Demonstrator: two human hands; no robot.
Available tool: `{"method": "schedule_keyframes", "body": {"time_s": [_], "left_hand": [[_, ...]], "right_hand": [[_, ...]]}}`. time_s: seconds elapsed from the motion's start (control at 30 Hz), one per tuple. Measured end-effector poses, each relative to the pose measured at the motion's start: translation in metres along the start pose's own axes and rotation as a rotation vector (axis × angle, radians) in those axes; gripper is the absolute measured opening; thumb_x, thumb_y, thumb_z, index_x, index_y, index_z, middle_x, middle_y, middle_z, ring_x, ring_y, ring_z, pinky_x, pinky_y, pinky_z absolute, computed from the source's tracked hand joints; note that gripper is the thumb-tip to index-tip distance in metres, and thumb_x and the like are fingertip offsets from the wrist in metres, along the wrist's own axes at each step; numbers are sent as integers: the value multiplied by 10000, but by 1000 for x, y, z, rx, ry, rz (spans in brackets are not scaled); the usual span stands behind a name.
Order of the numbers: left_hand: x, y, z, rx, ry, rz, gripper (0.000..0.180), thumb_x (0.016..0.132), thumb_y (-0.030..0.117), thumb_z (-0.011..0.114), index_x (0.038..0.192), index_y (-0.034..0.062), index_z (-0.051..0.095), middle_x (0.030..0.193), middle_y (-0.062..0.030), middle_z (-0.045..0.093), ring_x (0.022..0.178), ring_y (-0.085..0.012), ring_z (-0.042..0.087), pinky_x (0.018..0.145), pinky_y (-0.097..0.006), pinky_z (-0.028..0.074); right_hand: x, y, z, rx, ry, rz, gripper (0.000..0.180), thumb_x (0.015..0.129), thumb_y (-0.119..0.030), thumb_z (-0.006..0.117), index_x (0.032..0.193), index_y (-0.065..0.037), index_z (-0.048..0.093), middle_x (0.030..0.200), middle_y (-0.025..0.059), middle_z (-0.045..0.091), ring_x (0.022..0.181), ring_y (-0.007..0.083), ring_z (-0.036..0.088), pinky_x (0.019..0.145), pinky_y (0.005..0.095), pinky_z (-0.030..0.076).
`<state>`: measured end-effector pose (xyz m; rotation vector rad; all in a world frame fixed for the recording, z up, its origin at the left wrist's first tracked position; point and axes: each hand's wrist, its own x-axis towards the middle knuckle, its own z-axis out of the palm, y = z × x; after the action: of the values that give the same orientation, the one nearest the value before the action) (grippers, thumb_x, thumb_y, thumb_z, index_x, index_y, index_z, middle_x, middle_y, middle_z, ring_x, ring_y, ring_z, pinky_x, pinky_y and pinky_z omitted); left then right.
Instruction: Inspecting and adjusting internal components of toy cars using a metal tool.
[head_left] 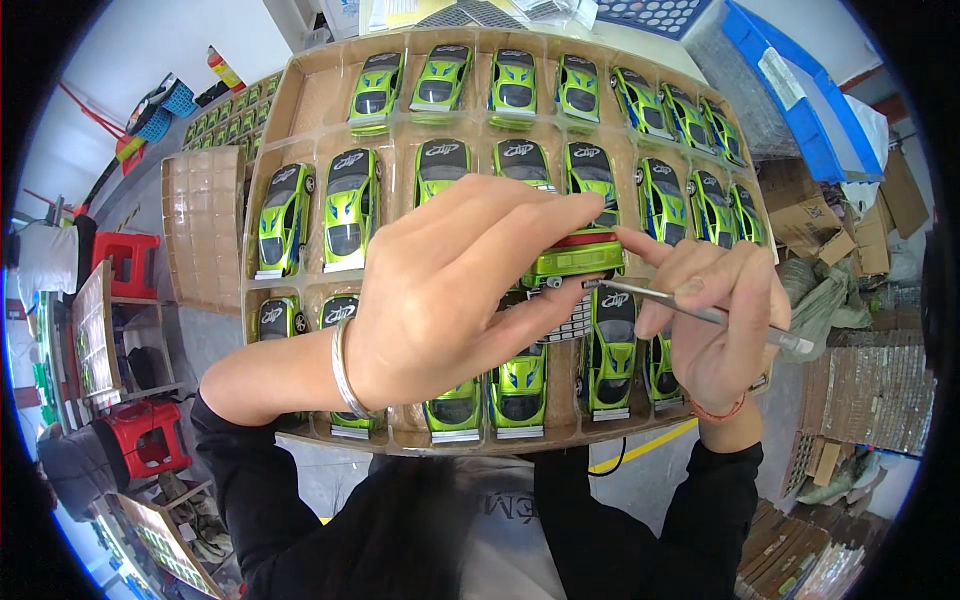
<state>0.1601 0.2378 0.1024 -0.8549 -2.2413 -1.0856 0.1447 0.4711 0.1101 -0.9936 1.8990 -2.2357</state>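
My left hand [440, 280] reaches over the divided tray [315, 105] and grips a green toy car [575, 262] between thumb and fingers. The held car shows its green end and a red strip along the top. Slim metal tweezers [645, 296] lie in my closed right hand [715, 310]. Their tip meets the lower edge of the held car, beside a tiny dark part too small to make out. My right forefinger rests close to the car's red strip. Rows of similar green toy cars [352, 205] with black roofs fill the tray's compartments, several hidden behind my hands.
A second divided tray [205, 225] stands at the left, with more green cars behind it. Red stools [150, 440] are farther left. Blue bins [800, 95] stand at the back right, above cardboard boxes [805, 215] and stacked brown trays [865, 380].
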Motion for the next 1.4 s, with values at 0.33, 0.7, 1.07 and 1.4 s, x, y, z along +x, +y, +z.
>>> {"method": "schedule_keyframes", "body": {"time_s": [0.33,0.7,1.07,1.4], "left_hand": [[0,1,1,15,14,3,481,698,14,869,1142,-11,686,997,-141,717,886,-261,702,766,-334,559],[-1,1,1,10,31,-17,505,711,30,873,1178,2,683,1031,-144,720,904,-262,710,778,-326,564],[-9,3,-2,-4,0,-44,552,713,45,887,1205,-35,648,1178,-174,710,1007,-278,720,847,-333,574],[-11,6,0,-22,-13,22,592,691,37,898,1202,-55,614,1191,-249,682,1073,-341,698,886,-373,574]], "right_hand": [[0,7,-2,-22,24,43,480,1114,-297,305,899,16,599,806,183,652,687,250,677,1029,606,473],[-1,8,-1,-7,11,35,478,1115,-288,287,902,11,593,794,186,643,709,253,676,1058,628,440],[-9,6,0,-20,-3,18,452,1111,-277,299,884,-2,577,808,158,651,747,270,699,1015,635,474],[-12,7,-8,-87,-59,-52,448,1109,-242,281,877,-12,588,771,177,677,736,272,700,941,609,535]]}}
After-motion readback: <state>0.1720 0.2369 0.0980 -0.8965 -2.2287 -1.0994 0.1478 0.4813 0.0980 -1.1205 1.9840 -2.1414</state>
